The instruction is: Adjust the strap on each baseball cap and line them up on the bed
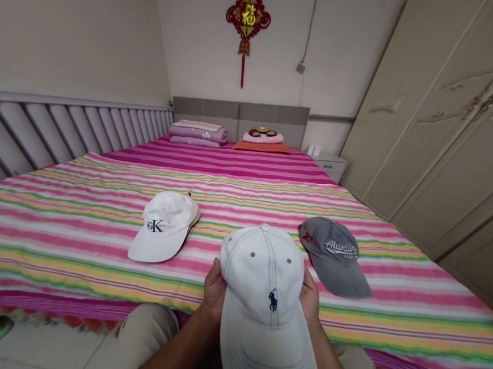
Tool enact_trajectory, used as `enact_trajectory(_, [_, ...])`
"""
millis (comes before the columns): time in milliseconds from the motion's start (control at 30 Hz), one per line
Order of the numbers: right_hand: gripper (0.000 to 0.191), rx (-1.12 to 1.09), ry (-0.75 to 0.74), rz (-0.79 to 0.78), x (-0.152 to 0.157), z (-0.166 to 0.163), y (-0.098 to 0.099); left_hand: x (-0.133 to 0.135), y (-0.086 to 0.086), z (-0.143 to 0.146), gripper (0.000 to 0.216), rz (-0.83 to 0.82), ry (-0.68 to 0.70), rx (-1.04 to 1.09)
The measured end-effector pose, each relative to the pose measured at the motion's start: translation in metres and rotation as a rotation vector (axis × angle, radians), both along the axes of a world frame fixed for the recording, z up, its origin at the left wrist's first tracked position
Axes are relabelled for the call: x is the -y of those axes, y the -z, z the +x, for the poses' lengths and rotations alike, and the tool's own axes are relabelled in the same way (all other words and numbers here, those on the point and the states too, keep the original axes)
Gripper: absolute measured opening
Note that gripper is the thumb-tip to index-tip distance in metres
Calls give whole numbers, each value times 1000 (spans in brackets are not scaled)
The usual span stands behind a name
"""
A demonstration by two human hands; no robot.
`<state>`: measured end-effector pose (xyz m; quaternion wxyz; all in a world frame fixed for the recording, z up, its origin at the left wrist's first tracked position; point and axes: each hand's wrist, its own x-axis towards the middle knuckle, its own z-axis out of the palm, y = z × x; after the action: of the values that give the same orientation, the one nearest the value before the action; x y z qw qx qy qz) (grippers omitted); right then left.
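I hold a white cap with a small navy emblem [263,299] up in front of me, its brim pointing toward me. My left hand [213,290] grips its left side and my right hand [311,296] grips its right side; most of both hands is hidden behind the cap. On the striped bedspread [77,222] beyond it lie a white cap with black letters [164,226] at the left and a grey cap with white lettering [335,255] at the right.
Folded purple bedding [197,133] and a pink and orange pillow stack [262,141] lie at the headboard. A slatted rail [63,130] runs along the left wall. Cream wardrobe doors [446,137] line the right side, with a small nightstand [331,164] beside them.
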<state>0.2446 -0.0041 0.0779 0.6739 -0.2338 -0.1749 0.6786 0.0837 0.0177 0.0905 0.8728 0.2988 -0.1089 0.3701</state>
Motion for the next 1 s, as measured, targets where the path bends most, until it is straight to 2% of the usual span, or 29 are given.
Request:
enact_trajectory(167, [33, -43, -23, 39, 4, 1, -2, 2, 5, 1, 53, -49, 18, 28])
enact_trajectory(400, [34, -116, 56, 92, 5, -1, -12, 0, 0, 3, 58, -123, -11, 28])
enact_trajectory(600, [47, -123, 36, 70, 5, -1, -14, -2, 0, 4, 61, -208, -48, -3])
enact_trajectory(700, [47, -119, 31, 83, 6, 0, -11, -3, -2, 5, 59, -255, -96, -48])
enact_trajectory(833, [50, -73, -26, 54, 8, -4, -6, -6, -3, 6, 55, -366, -228, -179])
enact_trajectory(900, [52, -52, -53, 28, 9, -7, -4, -8, 0, 5, 56, -422, -287, -229])
enact_trajectory(1000, [54, -39, -73, 8, 9, -9, -2, -12, 7, 3, 61, -470, -303, -230])
